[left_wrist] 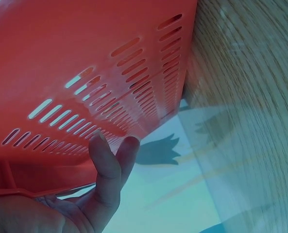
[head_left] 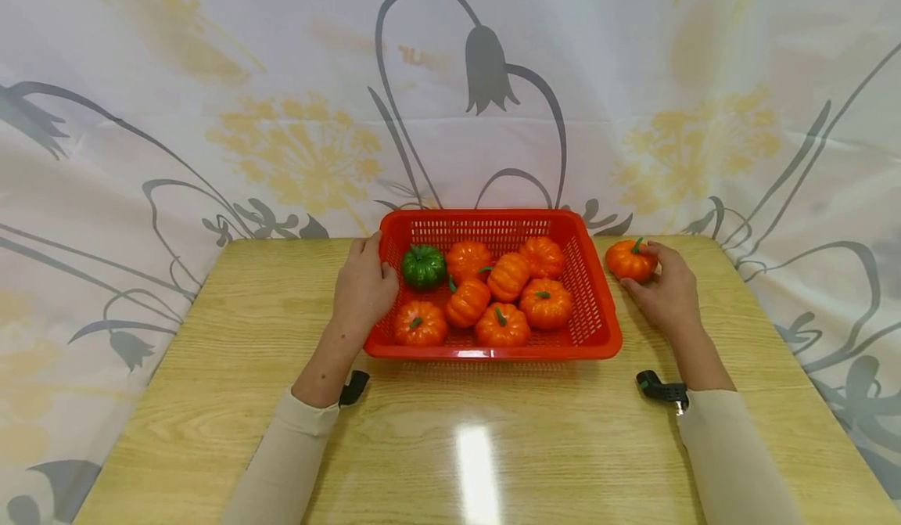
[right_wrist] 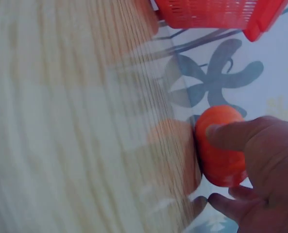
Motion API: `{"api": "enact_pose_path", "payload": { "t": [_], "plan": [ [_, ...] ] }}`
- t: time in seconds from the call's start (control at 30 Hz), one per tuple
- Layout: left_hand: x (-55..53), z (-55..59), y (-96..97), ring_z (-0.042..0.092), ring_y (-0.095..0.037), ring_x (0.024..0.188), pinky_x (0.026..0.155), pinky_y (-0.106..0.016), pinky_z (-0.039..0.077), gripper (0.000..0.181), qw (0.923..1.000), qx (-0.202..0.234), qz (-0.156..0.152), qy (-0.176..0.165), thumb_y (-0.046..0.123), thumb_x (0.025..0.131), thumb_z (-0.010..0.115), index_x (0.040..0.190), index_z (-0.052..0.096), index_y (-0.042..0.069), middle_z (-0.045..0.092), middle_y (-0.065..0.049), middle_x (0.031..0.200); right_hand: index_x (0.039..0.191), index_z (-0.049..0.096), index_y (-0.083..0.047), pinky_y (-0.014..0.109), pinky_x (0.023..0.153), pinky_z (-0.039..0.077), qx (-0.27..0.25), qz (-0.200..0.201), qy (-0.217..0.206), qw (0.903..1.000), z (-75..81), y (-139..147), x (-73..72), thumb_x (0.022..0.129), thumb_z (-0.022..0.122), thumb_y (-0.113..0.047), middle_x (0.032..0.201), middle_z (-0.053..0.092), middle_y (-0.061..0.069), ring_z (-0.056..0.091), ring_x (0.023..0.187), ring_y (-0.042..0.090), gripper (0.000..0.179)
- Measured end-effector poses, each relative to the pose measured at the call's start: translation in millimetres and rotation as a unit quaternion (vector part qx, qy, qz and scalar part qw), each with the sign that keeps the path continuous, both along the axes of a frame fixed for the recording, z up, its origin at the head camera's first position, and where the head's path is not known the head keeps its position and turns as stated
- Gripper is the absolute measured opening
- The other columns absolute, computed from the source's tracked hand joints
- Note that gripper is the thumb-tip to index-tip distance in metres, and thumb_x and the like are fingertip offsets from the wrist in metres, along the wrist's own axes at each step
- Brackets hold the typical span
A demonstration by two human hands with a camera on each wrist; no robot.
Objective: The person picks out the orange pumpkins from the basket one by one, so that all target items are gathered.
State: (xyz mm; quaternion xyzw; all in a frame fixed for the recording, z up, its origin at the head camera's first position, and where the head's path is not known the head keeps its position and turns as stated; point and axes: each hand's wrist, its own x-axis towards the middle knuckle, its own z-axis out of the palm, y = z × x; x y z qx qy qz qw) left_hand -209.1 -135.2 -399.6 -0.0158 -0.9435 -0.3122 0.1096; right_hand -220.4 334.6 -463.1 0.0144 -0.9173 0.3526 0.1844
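A red plastic basket (head_left: 493, 353) stands at the back middle of the table, holding several small orange toy pumpkins (head_left: 545, 303) and one green pumpkin (head_left: 424, 267). My left hand (head_left: 362, 286) grips the basket's left rim; in the left wrist view its fingers (left_wrist: 107, 170) curl under the rim beside the slotted outer wall. Off the basket's right side, my right hand (head_left: 665, 286) holds another orange pumpkin (head_left: 629, 260) with a green stem. The right wrist view shows the thumb (right_wrist: 231, 136) pressed on this pumpkin (right_wrist: 221, 167), low at the tabletop.
The light wooden table (head_left: 408, 447) carries the basket, with bare wood in front of it. Directly behind the table's back edge hangs a pale cloth (head_left: 296, 63) with grey and yellow flower prints. A black wrist camera (head_left: 660, 388) sits on the right wrist.
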Motion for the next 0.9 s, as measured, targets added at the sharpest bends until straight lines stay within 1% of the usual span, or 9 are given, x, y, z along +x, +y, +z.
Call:
{"api": "enact_pose_path", "payload": {
  "t": [0.2, 0.33, 0.4, 0.47, 0.57, 0.63, 0.77, 0.9],
  "plan": [
    [-0.2, -1.4, -0.2, 0.064, -0.05, 0.116, 0.101, -0.059, 0.055, 0.059, 1.0, -0.001, -0.002, 0.003, 0.007, 0.1, 0.054, 0.157, 0.045, -0.005, 0.053, -0.026, 0.145, 0.137, 0.054, 0.014, 0.071, 0.099, 0.048, 0.019, 0.02, -0.005, 0.9996, 2.3, 2, 2.3, 0.087, 0.082, -0.002, 0.147, 0.048, 0.039, 0.047, 0.134, 0.059, 0.06],
    [-1.3, -2.8, -1.4, 0.065, -0.051, 0.114, 0.099, -0.06, 0.055, 0.059, 0.9999, -0.004, -0.005, 0.009, 0.006, 0.099, 0.055, 0.156, 0.045, -0.005, 0.053, -0.026, 0.144, 0.137, 0.054, 0.014, 0.073, 0.109, 0.038, 0.034, 0.034, -0.001, 0.9989, 8.1, 3, 4.6, 0.088, 0.08, -0.005, 0.147, 0.046, 0.04, 0.042, 0.135, 0.06, 0.059],
    [-1.4, -2.7, -1.7, 0.065, -0.051, 0.113, 0.098, -0.06, 0.055, 0.059, 0.9999, -0.005, -0.005, 0.011, 0.006, 0.099, 0.055, 0.156, 0.045, -0.005, 0.054, -0.026, 0.144, 0.136, 0.055, 0.013, 0.073, 0.11, 0.035, 0.04, 0.037, 0.006, 0.9985, 11.7, 4, 5.1, 0.089, 0.08, -0.005, 0.145, 0.046, 0.04, 0.041, 0.135, 0.06, 0.057],
    [-1.4, -2.6, -1.8, 0.065, -0.051, 0.112, 0.098, -0.059, 0.056, 0.059, 0.9999, -0.005, -0.005, 0.013, 0.006, 0.099, 0.055, 0.156, 0.046, -0.005, 0.054, -0.026, 0.143, 0.135, 0.056, 0.012, 0.073, 0.107, 0.038, 0.044, 0.04, 0.016, 0.9981, 15.8, 4, 5.7, 0.089, 0.08, -0.005, 0.143, 0.047, 0.04, 0.043, 0.132, 0.059, 0.054],
    [-1.5, -2.9, -1.7, 0.065, -0.051, 0.112, 0.098, -0.059, 0.056, 0.059, 0.9999, -0.003, -0.006, 0.013, 0.007, 0.099, 0.055, 0.156, 0.046, -0.005, 0.054, -0.026, 0.143, 0.133, 0.057, 0.01, 0.072, 0.097, 0.043, 0.049, 0.04, 0.029, 0.9976, 22.7, 2, 7.1, 0.09, 0.077, -0.005, 0.138, 0.047, 0.038, 0.046, 0.125, 0.056, 0.05],
    [-2.0, -3.3, -1.9, 0.065, -0.051, 0.113, 0.099, -0.059, 0.055, 0.059, 0.9999, -0.002, -0.006, 0.015, 0.006, 0.099, 0.055, 0.156, 0.046, -0.005, 0.054, -0.027, 0.143, 0.132, 0.059, 0.01, 0.07, 0.095, 0.045, 0.05, 0.041, 0.037, 0.9972, 28.3, 0, 8.5, 0.091, 0.076, -0.005, 0.136, 0.049, 0.036, 0.048, 0.123, 0.054, 0.047],
    [-2.3, -3.6, -2.1, 0.065, -0.051, 0.114, 0.099, -0.059, 0.055, 0.058, 0.9999, 0.002, -0.005, 0.015, 0.006, 0.099, 0.054, 0.156, 0.046, -0.005, 0.055, -0.027, 0.142, 0.128, 0.062, 0.008, 0.069, 0.096, 0.047, 0.053, 0.052, 0.056, 0.9956, 39.3, -8, 10.6, 0.091, 0.076, -0.003, 0.132, 0.054, 0.032, 0.05, 0.123, 0.05, 0.041],
    [-2.8, -3.9, -2.2, 0.064, -0.052, 0.117, 0.101, -0.06, 0.054, 0.059, 0.9999, 0.007, -0.003, 0.009, 0.007, 0.099, 0.054, 0.156, 0.046, -0.004, 0.056, -0.029, 0.142, 0.127, 0.064, 0.007, 0.068, 0.095, 0.048, 0.056, 0.08, 0.08, 0.992, 51.2, -19, 14.1, 0.091, 0.076, -0.002, 0.128, 0.059, 0.029, 0.053, 0.121, 0.048, 0.039]
  ]
}}
